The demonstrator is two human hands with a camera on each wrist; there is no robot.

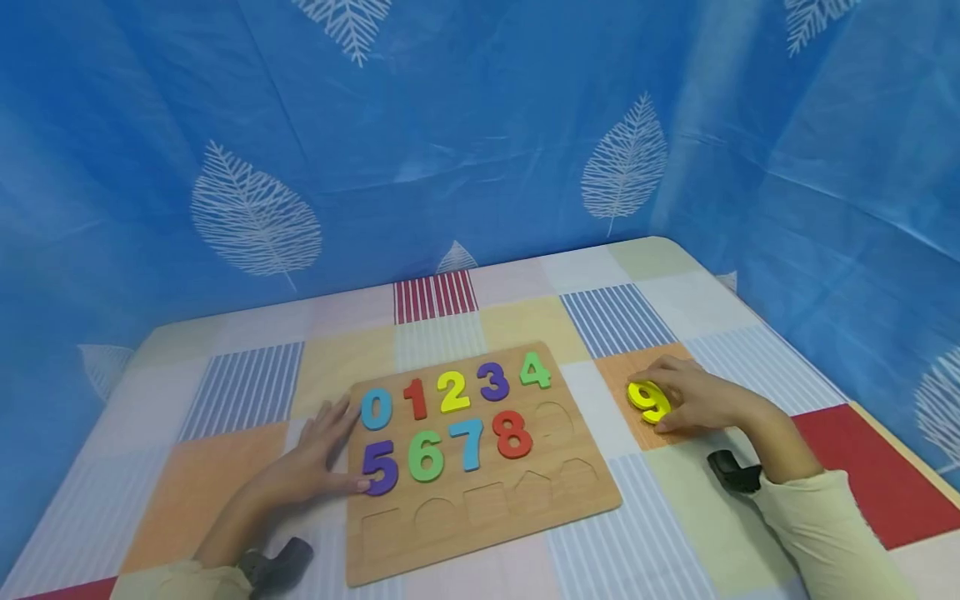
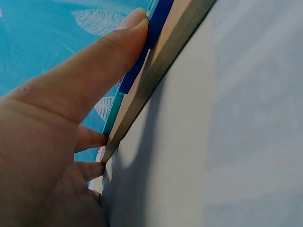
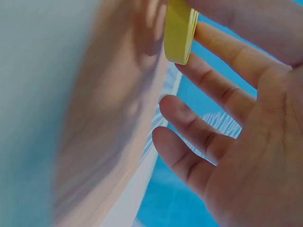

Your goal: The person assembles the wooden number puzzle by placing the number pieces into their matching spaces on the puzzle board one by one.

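A wooden number board [image 1: 480,504] lies on the table with digit pieces 0 to 8 in its upper two rows. My left hand [image 1: 318,454] rests along the board's left edge, its thumb over the purple 5 [image 1: 381,468]. In the left wrist view the straight thumb [image 2: 109,54] lies against the purple piece, and other fingertips meet the board's side. To the right of the board, my right hand [image 1: 693,396] pinches a yellow 9 [image 1: 649,402] between thumb and fingers. The right wrist view shows this yellow piece [image 3: 179,35] tilted above the cloth, with the lower fingers spread apart.
Several recesses, such as the round-topped one [image 1: 553,421], show bare wood at the board's right and along its bottom row. A patchwork cloth [image 1: 517,321] covers the table. Blue leaf-print curtains [image 1: 465,150] stand behind and at the sides.
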